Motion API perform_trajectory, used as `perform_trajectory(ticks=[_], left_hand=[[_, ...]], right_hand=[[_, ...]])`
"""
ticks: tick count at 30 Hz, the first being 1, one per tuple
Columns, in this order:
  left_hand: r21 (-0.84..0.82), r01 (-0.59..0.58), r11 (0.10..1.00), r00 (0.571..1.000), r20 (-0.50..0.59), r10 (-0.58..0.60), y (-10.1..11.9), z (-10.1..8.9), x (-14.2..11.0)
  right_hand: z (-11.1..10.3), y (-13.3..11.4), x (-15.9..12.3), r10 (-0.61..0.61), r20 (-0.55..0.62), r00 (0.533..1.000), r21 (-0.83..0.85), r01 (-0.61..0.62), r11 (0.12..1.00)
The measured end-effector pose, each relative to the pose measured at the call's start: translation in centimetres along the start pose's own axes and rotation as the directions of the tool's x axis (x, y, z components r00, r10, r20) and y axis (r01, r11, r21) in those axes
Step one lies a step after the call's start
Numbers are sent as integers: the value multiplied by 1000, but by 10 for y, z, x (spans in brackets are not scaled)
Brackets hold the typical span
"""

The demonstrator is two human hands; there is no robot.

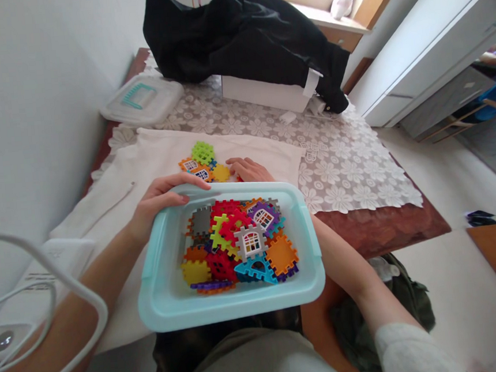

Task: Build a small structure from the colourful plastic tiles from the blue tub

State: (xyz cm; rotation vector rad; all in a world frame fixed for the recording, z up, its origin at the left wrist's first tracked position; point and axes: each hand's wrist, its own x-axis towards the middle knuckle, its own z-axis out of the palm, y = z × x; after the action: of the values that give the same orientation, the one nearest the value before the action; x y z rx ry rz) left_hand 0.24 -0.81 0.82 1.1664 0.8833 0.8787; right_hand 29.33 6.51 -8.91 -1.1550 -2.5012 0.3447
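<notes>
My left fingers (189,180) clamp pale-blue rectangular plastic tub (233,310) in front of me.
Best keep it level; right fingers (241,164) beside yellow toothed plastic piece (221,172), can't tell if gripping.

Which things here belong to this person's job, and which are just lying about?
Likely in use: pale blue tub, left hand on its rim; coloured pieces inside; loose pieces on white cloth, beside right hand.

Seemingly lying about: black covering; white bag; dark green bag.

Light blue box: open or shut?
Open: nothing covers the top of the box, and the colourful toy pieces inside show from above.
</notes>
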Motion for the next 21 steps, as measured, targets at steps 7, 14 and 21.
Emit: perform_trajectory(ticks=[7,14,21], left_hand=[[39,-17,999,1000,-20,18,1,1,-1],[35,-9,999,1000,-25,10,1,2,-1],[37,10,999,1000,1,-10,0,0,-1]], right_hand=[[1,1,3,-42,68,997,-35,45,998],[2,1,1,-55,3,998,12,55,998],[-2,-5,1,-52,11,999,23,52,998]])
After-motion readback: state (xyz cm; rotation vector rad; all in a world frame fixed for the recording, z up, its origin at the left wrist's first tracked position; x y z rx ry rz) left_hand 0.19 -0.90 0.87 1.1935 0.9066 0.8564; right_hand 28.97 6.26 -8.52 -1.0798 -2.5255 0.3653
